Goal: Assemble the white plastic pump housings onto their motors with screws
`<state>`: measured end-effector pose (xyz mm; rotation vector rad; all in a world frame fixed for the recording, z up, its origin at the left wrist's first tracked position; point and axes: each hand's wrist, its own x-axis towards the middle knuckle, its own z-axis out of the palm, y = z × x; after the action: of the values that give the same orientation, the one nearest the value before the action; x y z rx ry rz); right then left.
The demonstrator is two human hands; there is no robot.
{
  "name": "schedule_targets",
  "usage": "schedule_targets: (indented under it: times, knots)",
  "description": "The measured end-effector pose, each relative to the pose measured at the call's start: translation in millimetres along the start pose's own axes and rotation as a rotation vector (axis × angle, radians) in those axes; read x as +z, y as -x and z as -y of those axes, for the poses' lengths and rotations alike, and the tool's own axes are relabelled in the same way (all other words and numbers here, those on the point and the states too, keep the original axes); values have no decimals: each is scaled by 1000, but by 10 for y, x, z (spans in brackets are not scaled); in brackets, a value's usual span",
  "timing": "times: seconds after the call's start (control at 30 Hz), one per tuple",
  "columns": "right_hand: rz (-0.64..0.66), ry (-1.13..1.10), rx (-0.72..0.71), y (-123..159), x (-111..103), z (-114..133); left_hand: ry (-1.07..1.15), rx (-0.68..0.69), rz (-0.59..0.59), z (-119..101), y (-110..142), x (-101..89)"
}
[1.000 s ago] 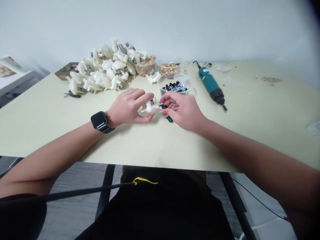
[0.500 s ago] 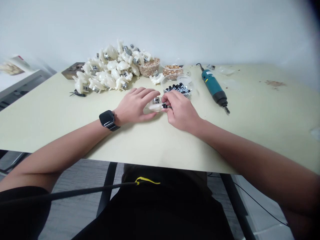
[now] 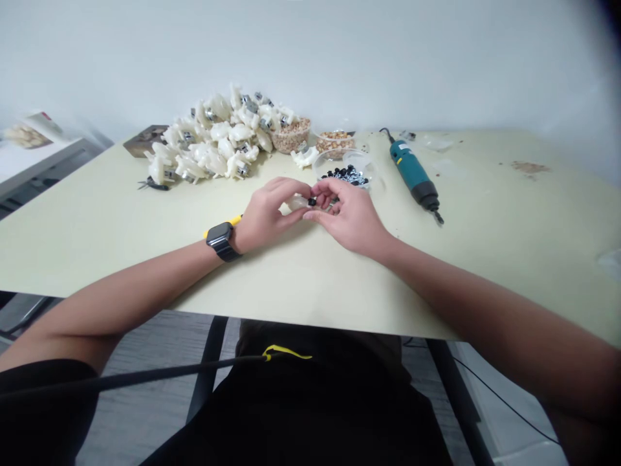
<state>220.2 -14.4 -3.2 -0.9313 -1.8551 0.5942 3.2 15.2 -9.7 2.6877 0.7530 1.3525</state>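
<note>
Over the front middle of the table, my left hand curls its thumb and fingers around a small white plastic part, mostly hidden by them. A small black knob shows at the part's right end. My right hand meets the left there, its thumb and index fingertips closed about the knob; its other fingers are curled. Just beyond the hands, a clear round tub holds black knobs and silver metal pieces. Something yellow lies partly hidden behind my left wrist.
A large heap of white plastic parts with metal fittings stands at the back left, pliers before it. Two tubs of small brownish pieces are beside the heap. A teal power screwdriver lies to the right on the table.
My left hand has closed in around the white part, its fingers formerly spread beside it. My right fingertips have shifted slightly left. The yellow thing by my left wrist has come into view.
</note>
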Motion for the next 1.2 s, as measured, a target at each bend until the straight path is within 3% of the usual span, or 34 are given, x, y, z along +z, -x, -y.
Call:
schedule_targets:
  times: [0.17, 0.37, 0.47, 0.63, 1.0, 1.2]
  knots:
    - [2, -51, -77, 24, -45, 1, 225, -237, -93, -99, -25, -20]
    - [51, -218, -93, 70, -6, 120, 456, -226, -125, -175, -51, 23]
    - [53, -158, -91, 75, 1, 163, 512, -246, -65, -178, -51, 38]
    - [-62, 17, -125, 68, -14, 117, 537, -286, -27, -99, -7, 128]
    - [-32, 0, -16, 95, 14, 38, 662, -388, 60, -54, 72, 228]
    - [-17, 18, -33, 109, 34, 8, 665, -385, 69, -46, 87, 245]
